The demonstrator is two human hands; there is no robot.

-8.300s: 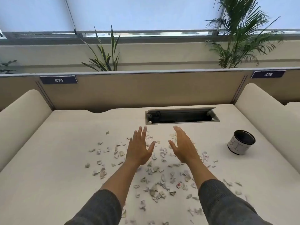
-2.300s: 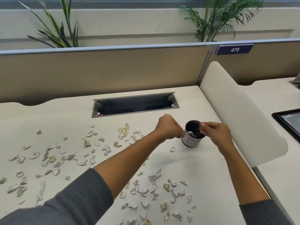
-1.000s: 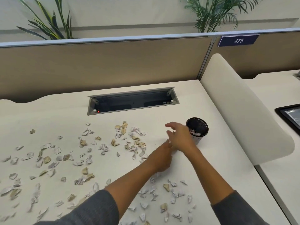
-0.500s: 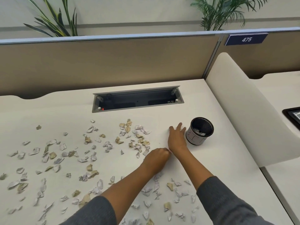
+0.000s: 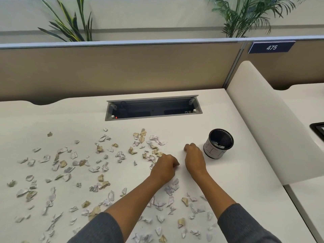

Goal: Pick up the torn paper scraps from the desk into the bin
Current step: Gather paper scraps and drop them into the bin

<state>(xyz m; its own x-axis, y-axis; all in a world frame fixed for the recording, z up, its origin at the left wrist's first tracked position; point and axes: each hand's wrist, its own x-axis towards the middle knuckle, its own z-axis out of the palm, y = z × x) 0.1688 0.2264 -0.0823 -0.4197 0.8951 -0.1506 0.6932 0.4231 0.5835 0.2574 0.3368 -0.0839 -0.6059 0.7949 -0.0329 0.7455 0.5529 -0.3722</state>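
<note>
Left hand [image 5: 164,168] knuckles up on the desk [image 5: 236,186], fingers curled under, contents hidden, right hand [image 5: 193,157] just beside it, curled too, grip unclear, round black mesh bin [image 5: 219,145] upright, mouth up, immediately right, torn paper scraps [image 5: 98,165] scattered left and nearer.

Rectangular grey cable tray recess [image 5: 153,108], lid open, set into the far middle of the white bench top [image 5: 52,118]; a small red light shows at its left end. Tan fabric partition with a grey top rail [image 5: 119,71] along the far edge. Navy number plate reading 475 [image 5: 271,47] on the adjoining partition, right. Curved cream side divider panel [image 5: 273,123] at the right edge. Two green leafy plants behind the partition: spiky-leaved one [image 5: 70,23], left; palm [image 5: 249,14], right. Dark flat-edged object [image 5: 318,129], cut off at far right.
</note>
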